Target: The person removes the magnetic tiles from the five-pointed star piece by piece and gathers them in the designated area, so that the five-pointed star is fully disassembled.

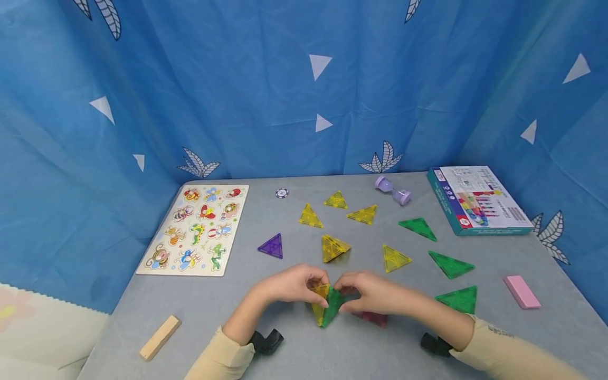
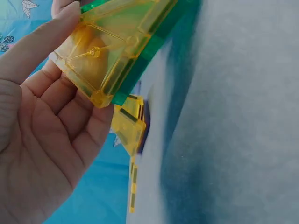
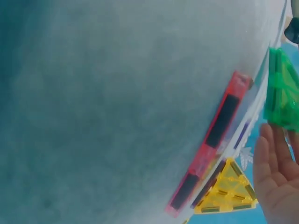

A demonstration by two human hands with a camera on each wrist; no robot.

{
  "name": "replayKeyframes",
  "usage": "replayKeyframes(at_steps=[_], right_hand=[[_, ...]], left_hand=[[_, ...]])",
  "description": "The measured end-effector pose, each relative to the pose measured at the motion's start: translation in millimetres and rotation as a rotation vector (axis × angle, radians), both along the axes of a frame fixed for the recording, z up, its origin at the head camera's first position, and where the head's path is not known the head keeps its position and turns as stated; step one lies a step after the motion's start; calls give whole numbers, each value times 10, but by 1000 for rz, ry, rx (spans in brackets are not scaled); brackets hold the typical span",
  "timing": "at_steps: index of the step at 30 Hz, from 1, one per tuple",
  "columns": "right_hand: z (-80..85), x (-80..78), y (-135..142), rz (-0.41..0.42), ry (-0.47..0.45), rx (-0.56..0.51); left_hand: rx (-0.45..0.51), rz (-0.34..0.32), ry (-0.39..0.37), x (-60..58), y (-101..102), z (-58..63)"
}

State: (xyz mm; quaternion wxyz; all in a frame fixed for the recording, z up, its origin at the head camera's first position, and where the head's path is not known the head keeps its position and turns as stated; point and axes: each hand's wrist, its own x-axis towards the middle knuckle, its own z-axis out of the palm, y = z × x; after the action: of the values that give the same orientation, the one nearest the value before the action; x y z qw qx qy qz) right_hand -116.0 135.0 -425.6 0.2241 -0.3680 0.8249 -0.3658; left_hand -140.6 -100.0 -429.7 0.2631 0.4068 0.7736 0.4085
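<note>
Low over the near middle of the table, my left hand (image 1: 296,285) pinches a yellow triangular magnetic tile (image 2: 117,42) between thumb and fingers. My right hand (image 1: 372,293) grips a green triangular magnetic tile (image 1: 334,306) from the other side. The two tiles meet along an edge and tilt apart like a small tent. Under the right hand, partly covered by it, is a red tile (image 3: 215,140). Just beyond the hands, several yellow tiles (image 1: 334,248) stand leaned together.
Loose yellow tiles (image 1: 363,214), a purple tile (image 1: 272,246) and green tiles (image 1: 450,264) lie around. A picture puzzle board (image 1: 195,229) and wooden block (image 1: 160,338) sit left. An hourglass (image 1: 393,191), a box (image 1: 480,200) and a pink block (image 1: 522,292) are on the right.
</note>
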Motion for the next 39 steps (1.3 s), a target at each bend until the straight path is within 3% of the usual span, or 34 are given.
replayKeyframes(at_steps=[7,14,24,28,32,39], right_hand=[[-24,17,-22,4,88,-89],[25,8,75,56,22,-208],[159,-47,249,6,-55,-247],[228,-134,351,-111,-121,-213],[181,-278,387,-215,-196,-162],[-43,-414,332,-225,-452,-91]], left_hand=[[55,-13,-13,30,4,-5],[119,-57,-143,51,1,38],[148,41,-215,67,-83,10],[130,101,-203,78,-191,22],[137,134,-192,93,-299,28],[139,142,-204,138,-344,40]])
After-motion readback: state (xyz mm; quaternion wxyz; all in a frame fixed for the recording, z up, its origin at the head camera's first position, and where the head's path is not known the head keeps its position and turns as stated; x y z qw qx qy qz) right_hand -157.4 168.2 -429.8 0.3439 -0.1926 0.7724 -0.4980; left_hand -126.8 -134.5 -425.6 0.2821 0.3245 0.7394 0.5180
